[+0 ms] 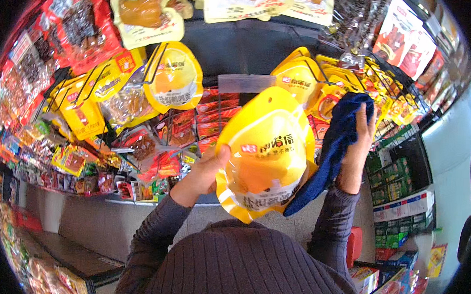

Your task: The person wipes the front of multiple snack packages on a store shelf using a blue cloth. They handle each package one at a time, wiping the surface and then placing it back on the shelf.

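My left hand (209, 170) grips a yellow food packet (273, 157) by its left edge, with the thumb on the front. The shiny packet bears printed writing, has a hang hole near its top, and is tilted in front of my chest. To its right, my right hand (362, 133) holds a dark blue cloth (331, 152). The cloth drapes down along the packet's right side, and its upper end covers part of the fingers. Behind that hand hang yellow snack packets (338, 84). A similar yellow packet (173, 76) hangs from a hook to the left.
Wire racks hold red snack packs (180, 128) behind the held packet. Large vacuum-packed meats (142, 12) hang along the top. A clear plastic label holder (244, 84) juts from the rack. Shelves with green boxes (393, 183) stand at right, and cartons (366, 279) lower right.
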Action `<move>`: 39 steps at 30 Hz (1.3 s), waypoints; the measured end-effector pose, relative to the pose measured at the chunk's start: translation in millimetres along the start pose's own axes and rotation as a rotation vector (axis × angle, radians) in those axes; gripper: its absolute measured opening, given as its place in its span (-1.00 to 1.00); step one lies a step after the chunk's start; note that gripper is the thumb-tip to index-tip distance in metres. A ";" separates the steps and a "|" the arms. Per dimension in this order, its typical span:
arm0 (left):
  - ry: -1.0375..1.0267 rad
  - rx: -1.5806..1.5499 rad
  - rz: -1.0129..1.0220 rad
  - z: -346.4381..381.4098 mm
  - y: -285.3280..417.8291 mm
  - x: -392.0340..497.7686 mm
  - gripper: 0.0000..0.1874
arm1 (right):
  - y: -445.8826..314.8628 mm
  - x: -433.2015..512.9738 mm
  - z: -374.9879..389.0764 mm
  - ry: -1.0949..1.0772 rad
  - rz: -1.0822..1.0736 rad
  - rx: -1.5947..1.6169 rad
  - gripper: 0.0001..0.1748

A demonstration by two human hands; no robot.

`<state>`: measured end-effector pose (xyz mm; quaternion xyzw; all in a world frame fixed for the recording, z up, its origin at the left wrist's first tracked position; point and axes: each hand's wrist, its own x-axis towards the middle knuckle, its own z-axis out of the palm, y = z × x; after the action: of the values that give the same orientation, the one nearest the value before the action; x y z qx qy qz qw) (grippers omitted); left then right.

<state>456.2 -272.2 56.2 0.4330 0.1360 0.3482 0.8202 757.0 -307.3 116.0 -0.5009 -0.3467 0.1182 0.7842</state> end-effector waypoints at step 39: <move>0.475 0.649 0.252 -123.9 103.8 -37.2 -0.71 | 104.5 -146.4 153.2 -0.987 0.808 0.242 -0.72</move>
<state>317.4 -181.8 64.0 0.5898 0.3697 0.4752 0.5381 565.3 -228.3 2.6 -0.3866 -0.4348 0.6584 0.4775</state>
